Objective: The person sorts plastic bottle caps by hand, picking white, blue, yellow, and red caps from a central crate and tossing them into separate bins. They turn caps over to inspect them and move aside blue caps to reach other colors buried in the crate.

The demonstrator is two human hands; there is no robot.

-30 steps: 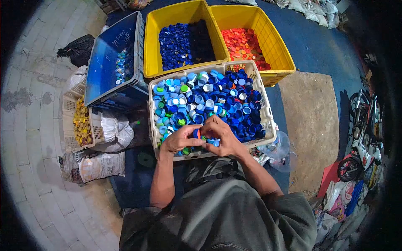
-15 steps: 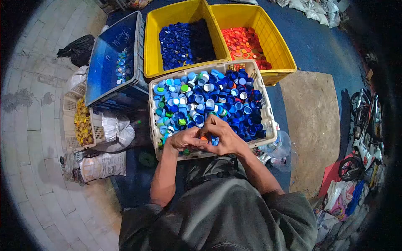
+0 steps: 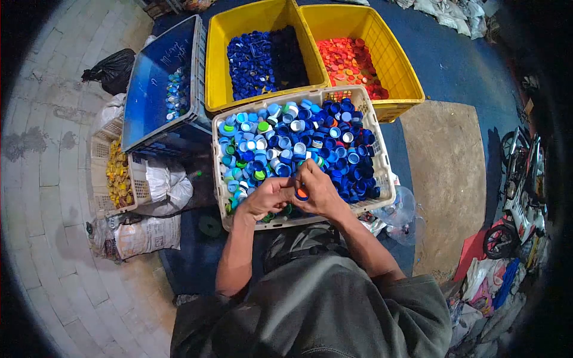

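Observation:
A white crate [image 3: 385, 149] in front of me holds many plastic bottle caps [image 3: 286, 140], mostly light and dark blue, with some green and white ones. Above its near edge my two hands meet. One bottle cap [image 3: 302, 193], orange inside with a dark blue rim, shows between them. My right hand [image 3: 322, 192] is closed on this cap, its thumb and fingers bent around it. From the other side my left hand [image 3: 265, 198] pinches at the same cap; its fingertips are partly hidden.
Behind the crate stand a yellow bin [image 3: 218, 71] of dark blue caps and another yellow bin [image 3: 397, 65] of red-orange caps. To the left are a blue bin [image 3: 149, 101] with few caps, a basket [image 3: 98, 173] of yellow caps and sacks [image 3: 149, 235]. A motorcycle [image 3: 519, 197] is at right.
The orange-lined cap has shifted slightly right and shows more of its inside. My right hand's fingers have drawn together around it, while my left hand has turned a little.

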